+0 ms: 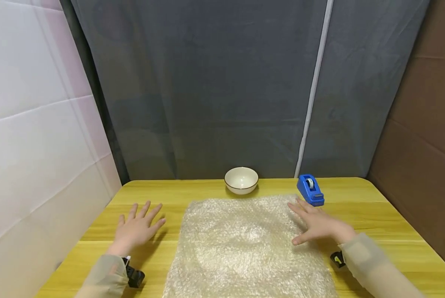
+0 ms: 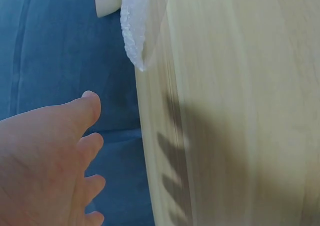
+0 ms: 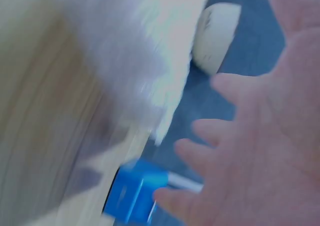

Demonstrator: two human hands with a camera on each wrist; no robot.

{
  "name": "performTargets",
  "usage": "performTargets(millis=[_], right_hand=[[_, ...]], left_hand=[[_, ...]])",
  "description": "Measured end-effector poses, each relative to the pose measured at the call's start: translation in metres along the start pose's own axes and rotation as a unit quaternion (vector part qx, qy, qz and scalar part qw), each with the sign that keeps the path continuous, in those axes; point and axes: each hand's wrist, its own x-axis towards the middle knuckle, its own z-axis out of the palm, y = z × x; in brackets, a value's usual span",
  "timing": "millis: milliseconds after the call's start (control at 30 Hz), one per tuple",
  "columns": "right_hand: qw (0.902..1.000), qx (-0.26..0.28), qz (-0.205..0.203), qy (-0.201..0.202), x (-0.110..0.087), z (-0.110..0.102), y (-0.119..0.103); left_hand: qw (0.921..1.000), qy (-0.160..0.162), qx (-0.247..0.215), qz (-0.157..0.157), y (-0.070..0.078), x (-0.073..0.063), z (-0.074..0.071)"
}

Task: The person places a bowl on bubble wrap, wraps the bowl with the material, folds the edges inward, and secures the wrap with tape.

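A sheet of clear bubble wrap (image 1: 241,244) lies spread over the middle of the table. My left hand (image 1: 136,228) hovers above the wood to the left of the sheet, fingers spread and holding nothing. In the left wrist view that hand (image 2: 45,156) casts a shadow on the wood. Over the sheet's right side is my right hand (image 1: 317,223), its fingers also spread, with nothing held. Just beyond its fingertips stands a blue tape dispenser (image 1: 310,190) with a roll of tape. Behind the sheet's far edge sits a white bowl (image 1: 241,181) with a dark rim, upright.
The wooden table (image 1: 371,207) ends at a grey curtain (image 1: 222,91) behind the bowl. A white fabric wall (image 1: 39,124) rises on the left, a brown panel (image 1: 427,136) on the right.
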Motion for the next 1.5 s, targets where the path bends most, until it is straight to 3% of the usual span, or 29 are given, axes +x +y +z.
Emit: performTargets(millis=[133, 300, 500, 700, 933, 1067, 1167, 1267, 1333, 1400, 1500], right_hand=[[0.999, 0.021, -0.004, -0.04, 0.005, 0.006, -0.006], [0.9961, 0.044, 0.022, -0.074, 0.007, 0.011, -0.009], [0.9945, 0.047, 0.046, -0.082, 0.009, 0.014, -0.011], [0.9954, 0.033, 0.047, -0.076, 0.012, 0.013, -0.011], [0.9961, 0.019, 0.05, -0.071, 0.01, 0.017, -0.007], [0.9954, 0.014, 0.061, -0.073, 0.008, 0.019, -0.004], [0.9946, 0.012, 0.073, -0.073, 0.007, 0.02, -0.003], [0.9942, 0.01, 0.079, -0.073, 0.008, 0.019, -0.002], [0.994, 0.008, 0.083, -0.072, 0.009, 0.019, -0.003], [0.994, 0.003, 0.082, -0.072, 0.01, 0.018, -0.004], [0.994, -0.002, 0.081, -0.073, 0.013, 0.019, -0.004]], left_hand=[[1.0, -0.009, -0.002, -0.002, 0.002, 0.001, 0.003], [0.9999, -0.011, -0.001, -0.005, 0.003, 0.004, 0.005], [0.9999, -0.005, 0.003, 0.009, 0.015, 0.015, 0.003], [0.999, 0.015, -0.002, 0.043, 0.048, 0.048, -0.006], [0.9949, 0.038, -0.004, 0.094, 0.106, 0.106, -0.034], [0.9923, 0.028, -0.044, 0.112, 0.136, 0.133, -0.039], [0.9881, 0.008, -0.091, 0.124, 0.151, 0.151, -0.033], [0.9773, -0.017, -0.166, 0.13, 0.159, 0.167, -0.022], [0.9638, -0.043, -0.233, 0.122, 0.162, 0.175, -0.014], [0.9427, -0.079, -0.309, 0.097, 0.164, 0.181, -0.007], [0.8989, -0.126, -0.417, 0.044, 0.166, 0.188, 0.004]])
